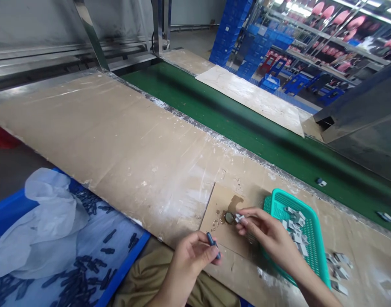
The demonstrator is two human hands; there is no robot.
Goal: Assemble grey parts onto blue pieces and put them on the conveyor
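Over the head camera I see my left hand (195, 253) pinching a dark blue stick (211, 239) near the close edge of the bench (118, 140), while my right hand (271, 233) pinches a small grey piece (239, 218) right beside a round dish (229, 218) on the cardboard (223, 194); whether piece and dish touch, I cannot tell. I judge a light, steady pinch best, with the fingers kept off the wet-looking spots around the dish.

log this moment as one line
left hand: holds blue cylindrical piece | right hand: holds small grey piece | teal plastic basket: grey blocks inside
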